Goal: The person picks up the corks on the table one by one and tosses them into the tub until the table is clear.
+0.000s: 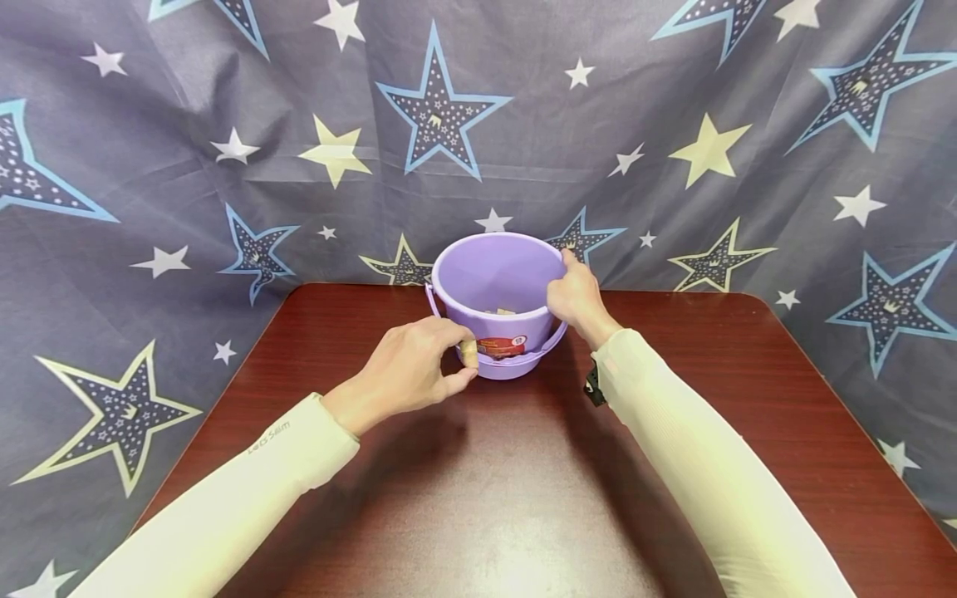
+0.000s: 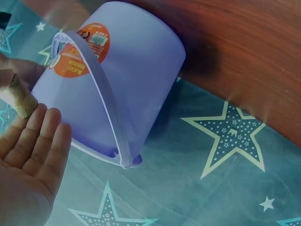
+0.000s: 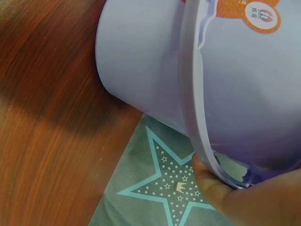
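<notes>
A purple plastic bucket (image 1: 497, 332) stands upright at the far part of the table, its handle hanging down in front. Several pale tan pieces (image 1: 505, 312) lie inside, mostly hidden by the wall. Between thumb and fingertips, my left hand (image 1: 409, 365) pinches a small tan cork-like piece (image 1: 468, 353), held outside the bucket in front of its left side. The same cork-like piece (image 2: 22, 96) shows at the left edge of the left wrist view. My right hand (image 1: 579, 301) grips the bucket's right rim; in the right wrist view its fingers (image 3: 211, 186) lie by the handle's end.
Under the bucket is a dark red-brown wooden table (image 1: 508, 498). A grey cloth with stars (image 1: 299, 100) hangs right behind and beside the table. An orange-red label (image 1: 503, 346) is on the bucket's front. A black watch (image 1: 594, 385) is on the right wrist.
</notes>
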`<state>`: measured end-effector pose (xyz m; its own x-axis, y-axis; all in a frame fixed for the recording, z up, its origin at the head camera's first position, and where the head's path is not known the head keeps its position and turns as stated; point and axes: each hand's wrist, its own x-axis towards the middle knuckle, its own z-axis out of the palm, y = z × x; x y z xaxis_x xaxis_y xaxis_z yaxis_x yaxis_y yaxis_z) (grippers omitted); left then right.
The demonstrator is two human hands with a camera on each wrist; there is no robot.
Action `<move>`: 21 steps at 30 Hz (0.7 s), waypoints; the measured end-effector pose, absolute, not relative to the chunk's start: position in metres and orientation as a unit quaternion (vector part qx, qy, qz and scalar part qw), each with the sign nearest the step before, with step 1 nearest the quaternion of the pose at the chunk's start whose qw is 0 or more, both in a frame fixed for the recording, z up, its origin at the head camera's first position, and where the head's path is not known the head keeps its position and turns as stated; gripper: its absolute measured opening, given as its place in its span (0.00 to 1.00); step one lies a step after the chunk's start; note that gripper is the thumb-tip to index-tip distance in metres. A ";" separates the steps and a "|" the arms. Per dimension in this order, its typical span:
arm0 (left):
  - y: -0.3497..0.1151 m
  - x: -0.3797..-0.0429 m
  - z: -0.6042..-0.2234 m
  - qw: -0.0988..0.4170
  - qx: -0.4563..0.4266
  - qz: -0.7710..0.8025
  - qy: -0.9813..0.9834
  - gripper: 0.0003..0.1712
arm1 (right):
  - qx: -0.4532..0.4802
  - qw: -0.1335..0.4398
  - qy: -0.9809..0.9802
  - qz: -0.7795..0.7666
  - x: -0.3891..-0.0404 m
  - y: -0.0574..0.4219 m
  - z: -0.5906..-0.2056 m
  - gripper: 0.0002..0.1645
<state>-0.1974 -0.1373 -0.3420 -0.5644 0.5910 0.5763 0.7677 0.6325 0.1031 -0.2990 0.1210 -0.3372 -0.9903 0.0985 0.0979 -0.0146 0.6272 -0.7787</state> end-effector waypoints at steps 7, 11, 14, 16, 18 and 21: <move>-0.134 -0.201 -0.335 0.268 -0.391 -0.177 -0.863 0.08 | -0.022 0.065 -0.899 0.432 -0.299 0.120 -0.337 0.45; -0.132 -0.204 -0.331 0.275 -0.387 -0.183 -0.861 0.08 | -0.023 0.061 -0.900 0.431 -0.298 0.120 -0.336 0.45; -0.130 -0.206 -0.328 0.279 -0.383 -0.188 -0.860 0.09 | -0.024 0.058 -0.899 0.433 -0.298 0.120 -0.335 0.46; -0.129 -0.208 -0.326 0.279 -0.382 -0.191 -0.860 0.08 | -0.026 0.058 -0.898 0.435 -0.297 0.121 -0.335 0.46; -0.128 -0.209 -0.324 0.280 -0.379 -0.190 -0.861 0.08 | -0.025 0.058 -0.899 0.433 -0.298 0.121 -0.336 0.46; -0.127 -0.212 -0.323 0.285 -0.375 -0.188 -0.862 0.07 | -0.025 0.058 -0.899 0.434 -0.297 0.121 -0.336 0.46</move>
<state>-0.2117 -0.1269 -0.3225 -0.5565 0.5395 0.6319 0.7538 0.6477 0.1109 -0.2972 0.1206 -0.3356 -0.9919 0.0965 0.0831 -0.0050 0.6226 -0.7825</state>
